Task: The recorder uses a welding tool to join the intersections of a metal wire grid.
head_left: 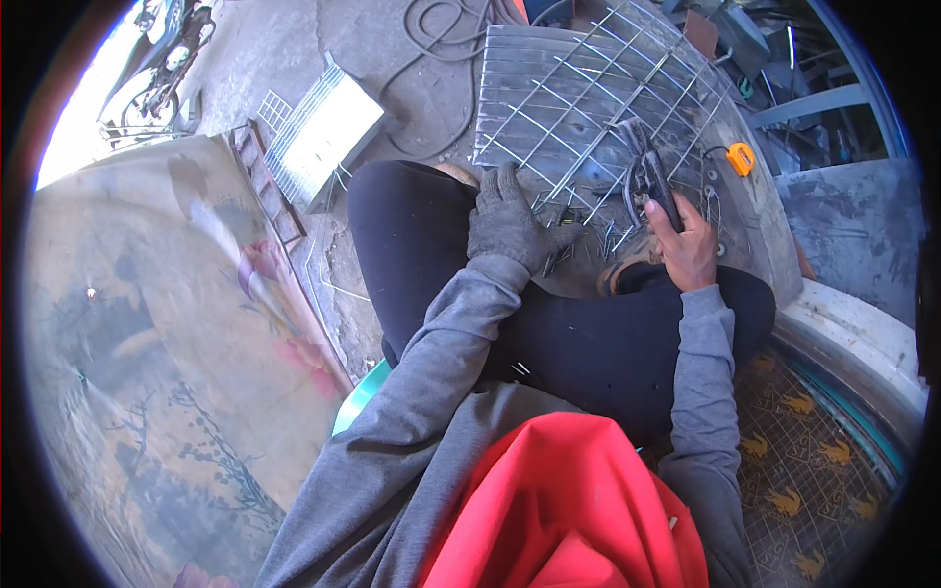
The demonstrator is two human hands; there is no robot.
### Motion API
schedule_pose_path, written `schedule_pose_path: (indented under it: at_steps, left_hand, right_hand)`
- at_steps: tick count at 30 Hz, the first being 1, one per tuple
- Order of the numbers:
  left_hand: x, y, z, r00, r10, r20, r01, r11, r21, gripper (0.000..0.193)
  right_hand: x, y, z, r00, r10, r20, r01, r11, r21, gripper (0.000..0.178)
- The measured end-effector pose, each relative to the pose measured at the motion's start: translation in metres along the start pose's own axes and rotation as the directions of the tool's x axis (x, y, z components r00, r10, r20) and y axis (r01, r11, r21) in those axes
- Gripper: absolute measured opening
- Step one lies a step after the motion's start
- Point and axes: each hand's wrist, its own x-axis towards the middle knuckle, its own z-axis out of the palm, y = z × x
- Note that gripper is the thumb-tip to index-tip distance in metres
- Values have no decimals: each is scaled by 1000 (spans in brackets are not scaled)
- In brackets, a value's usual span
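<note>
My left hand [512, 227], in a grey knitted glove, rests over my bent left knee with its fingers stretched out and thumb apart; it holds nothing. In my bare right hand [689, 243], the fingers are wrapped round the black handle of a dark plier-like hand tool [644, 169]. Its exact kind is hard to make out. The tool's head points away from me, over the near right part of a welded grid of thin metal rods [588, 108]. Beneath that grid is a grey slatted metal panel [510, 93]. Short pieces of rod [610, 235] lie scattered between my hands.
An orange tape measure [739, 159] lies to the right, near metal scrap [755, 49]. A dark cable [431, 59] coils on the floor ahead. At the left are a bright metal sheet piece [328, 127] and a large patterned sheet [176, 343]. A motorbike [162, 73] stands far left.
</note>
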Motion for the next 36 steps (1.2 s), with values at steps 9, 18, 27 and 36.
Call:
schedule_pose_path:
  at_steps: [9, 18, 27, 36]
  left_hand:
    - [-9, 9, 28, 998, -24, -65, 15, 991, -135, 147]
    - [-4, 17, 36, 990, -98, -97, 81, 983, -166, 145]
    - [3, 22, 28, 991, -135, 0, 134, 986, -103, 139]
    - [3, 21, 27, 993, -117, -34, 113, 988, -102, 138]
  right_hand:
    - [1, 1, -2, 1000, -6, 4, 6, 1000, -5, 43]
    - [-5, 4, -7, 1000, -14, 12, 14, 999, 32, 42]
    - [-9, 4, -8, 999, -27, -20, 28, 998, 52, 41]
    - [-4, 17, -4, 995, -93, -37, 90, 993, -77, 42]
